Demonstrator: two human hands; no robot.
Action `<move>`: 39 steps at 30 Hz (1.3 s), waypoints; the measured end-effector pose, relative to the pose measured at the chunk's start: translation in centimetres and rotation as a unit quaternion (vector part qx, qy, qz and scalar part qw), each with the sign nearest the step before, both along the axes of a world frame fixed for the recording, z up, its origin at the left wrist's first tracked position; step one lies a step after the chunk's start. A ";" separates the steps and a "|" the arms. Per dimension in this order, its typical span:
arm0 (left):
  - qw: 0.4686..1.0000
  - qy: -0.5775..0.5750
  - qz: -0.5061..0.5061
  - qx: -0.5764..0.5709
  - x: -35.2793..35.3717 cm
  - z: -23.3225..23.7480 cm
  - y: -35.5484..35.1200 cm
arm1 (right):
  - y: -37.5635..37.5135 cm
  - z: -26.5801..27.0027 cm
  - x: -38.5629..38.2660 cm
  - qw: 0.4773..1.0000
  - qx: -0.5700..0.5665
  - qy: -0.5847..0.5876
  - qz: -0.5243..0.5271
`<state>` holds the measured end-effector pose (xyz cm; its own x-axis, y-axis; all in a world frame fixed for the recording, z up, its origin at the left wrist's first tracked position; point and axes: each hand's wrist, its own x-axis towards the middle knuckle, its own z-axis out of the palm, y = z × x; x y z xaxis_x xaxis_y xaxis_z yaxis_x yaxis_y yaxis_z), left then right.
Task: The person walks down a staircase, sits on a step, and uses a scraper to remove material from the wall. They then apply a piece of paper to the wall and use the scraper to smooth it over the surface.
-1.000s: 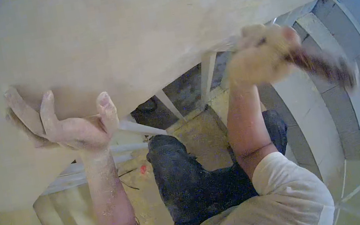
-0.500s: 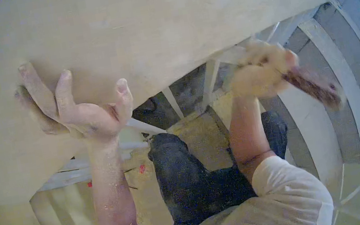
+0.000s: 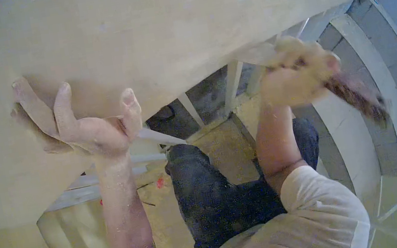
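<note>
My left hand [image 3: 88,124] is raised against the pale plastered surface [image 3: 150,21], its fingers spread and holding nothing. Pale dust coats its fingers and forearm. My right hand [image 3: 297,73], blurred by motion, is wrapped around a scraper with a worn dark brown handle [image 3: 359,97] that sticks out to the lower right. On the other side of the fist, a pale flat blade [image 3: 256,55] overlaps the lower edge of the plastered surface. The fingers partly hide where blade and handle meet.
Curved stairs [image 3: 374,73] with pale and grey bands run down the right side. White bars [image 3: 191,109] stand beneath the plastered edge. My knees [image 3: 194,177] are over a dusty floor [image 3: 225,143], where a small red object [image 3: 160,183] lies.
My right hand has shifted a little to the right with the scraper. My left hand has slid slightly left and down, its fingers still spread.
</note>
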<state>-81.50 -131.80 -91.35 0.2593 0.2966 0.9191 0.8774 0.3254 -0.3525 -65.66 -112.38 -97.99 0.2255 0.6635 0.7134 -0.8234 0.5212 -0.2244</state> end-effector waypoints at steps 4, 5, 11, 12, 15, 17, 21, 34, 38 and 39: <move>0.999 0.011 0.042 -0.008 0.5 0.0 -0.4 | -0.7 1.7 -1.2 0.980 -0.115 -0.060 -0.152; 0.999 0.006 0.047 -0.013 0.4 -0.1 -0.3 | -0.3 1.0 -1.1 0.979 -0.116 -0.059 -0.156; 0.998 0.006 0.055 -0.016 0.8 0.1 -0.4 | 1.7 -1.7 -0.2 0.977 0.075 0.092 0.179; 0.998 0.011 0.060 -0.013 0.7 0.3 -0.1 | 2.3 -1.9 -0.6 0.971 0.062 0.106 0.205; 0.999 -0.022 0.047 0.000 1.3 -0.1 0.1 | 1.2 -4.0 0.0 0.954 -0.012 0.136 0.268; 0.998 -0.014 0.053 -0.003 1.0 0.2 0.1 | 1.1 -2.7 -0.2 0.945 0.069 0.169 0.271; 0.996 -0.070 0.059 -0.006 0.4 -1.1 -0.4 | 0.6 0.3 0.2 0.980 -0.012 -0.138 -0.143; 0.996 -0.012 0.091 0.004 0.8 0.0 1.2 | 1.6 -0.5 0.5 0.962 -0.144 -0.151 -0.176; 0.996 -0.011 0.086 -0.019 1.1 0.3 0.1 | 2.8 -7.0 0.8 0.967 0.116 0.064 0.216; 0.996 -0.005 0.082 -0.017 1.1 0.6 0.4 | 1.8 -7.6 -0.6 0.912 0.073 0.173 0.365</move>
<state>-80.36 -131.40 -90.79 0.1959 0.3647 0.9103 0.8164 0.4537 -0.3574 -66.21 -110.58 -105.56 -0.0090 0.6308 0.7759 -0.9713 -0.1898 0.1430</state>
